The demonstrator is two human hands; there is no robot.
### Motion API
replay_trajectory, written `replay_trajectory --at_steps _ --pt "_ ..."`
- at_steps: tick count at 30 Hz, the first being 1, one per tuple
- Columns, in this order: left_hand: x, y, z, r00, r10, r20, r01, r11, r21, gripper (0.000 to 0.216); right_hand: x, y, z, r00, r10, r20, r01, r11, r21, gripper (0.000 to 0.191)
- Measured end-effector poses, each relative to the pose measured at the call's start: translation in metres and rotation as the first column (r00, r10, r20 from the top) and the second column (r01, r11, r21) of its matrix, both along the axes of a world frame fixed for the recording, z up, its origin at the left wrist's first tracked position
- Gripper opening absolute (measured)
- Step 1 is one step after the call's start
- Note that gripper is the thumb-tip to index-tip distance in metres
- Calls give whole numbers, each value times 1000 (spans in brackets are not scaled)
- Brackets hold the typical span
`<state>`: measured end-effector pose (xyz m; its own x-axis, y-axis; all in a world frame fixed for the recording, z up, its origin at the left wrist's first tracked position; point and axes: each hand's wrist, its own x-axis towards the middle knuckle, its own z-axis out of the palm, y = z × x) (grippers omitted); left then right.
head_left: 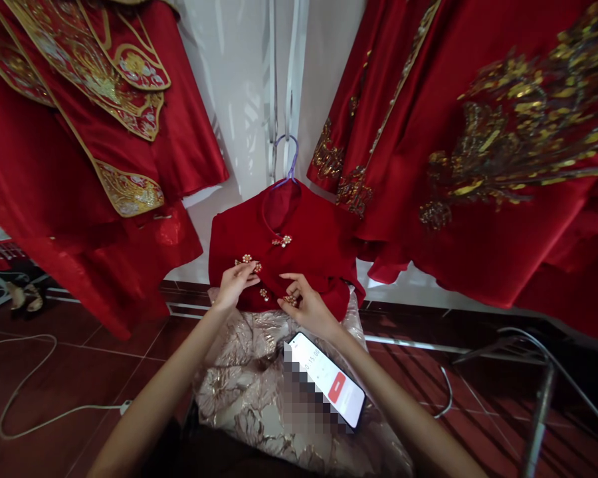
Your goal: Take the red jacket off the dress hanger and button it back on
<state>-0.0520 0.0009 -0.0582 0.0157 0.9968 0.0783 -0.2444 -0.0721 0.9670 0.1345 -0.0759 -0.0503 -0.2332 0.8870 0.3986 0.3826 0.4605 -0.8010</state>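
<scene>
A red dress top (pixel 319 242) hangs from a purple hanger (pixel 293 156) in front of me, above a pale, gold-patterned floral skirt (pixel 244 398). A jewelled flower clasp (pixel 282 241) sits at its collar, and a smaller flower ornament (pixel 264 294) lies between my hands. On the left of the chest, my left hand (pixel 235 284) pinches the fabric edge beside a flower clasp (pixel 247 259). My right hand (pixel 306 305) has its index finger stretched out, while thumb and curled fingers close around another jewelled flower clasp (pixel 291 300), partly hidden.
A lit phone (pixel 329 382) lies on the skirt below my right wrist. Red embroidered garments (pixel 144 133) hang at left, with sequined red ones (pixel 453 252) at right. A white cable (pixel 27 385) crosses the tiled floor; a metal-framed stand (pixel 538 411) is at right.
</scene>
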Motion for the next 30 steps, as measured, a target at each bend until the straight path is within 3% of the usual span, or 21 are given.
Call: replay_trajectory --at_steps 4,7,9,11,13,15,17,19,23,30 --pt "11 2 -4 995 73 -66 -76 996 -43 25 -1 -4 7 1000 8 28 -8 1000 8 47" --pt "22 3 2 971 -59 -233 47 997 -57 23 4 -7 15 995 18 101 -21 1000 21 46" --pt "28 4 13 913 -75 -400 116 990 79 22 10 -7 21 984 23 175 -27 999 19 46" --pt "33 6 29 849 76 -523 120 936 330 19 18 -8 27 970 14 243 -19 1000 16 45" --pt "35 8 48 740 284 -609 138 823 551 20 27 -9 35 957 27 290 -29 1000 1 42" --pt "35 10 66 557 464 -689 227 713 663 24 35 -12 43 943 68 326 -64 998 -25 39" --pt "35 13 82 367 570 -735 366 637 678 25 43 -14 51 929 102 356 -93 995 -42 37" --pt "34 17 94 267 611 -745 494 577 651 24 50 -15 55 919 109 378 -98 994 -47 36" --pt "32 26 110 278 606 -746 597 499 628 20 58 -13 57 913 125 388 -110 992 -61 42" --pt "35 33 110 313 557 -770 631 484 606 10 65 -15 64 933 125 338 -128 992 -12 40"
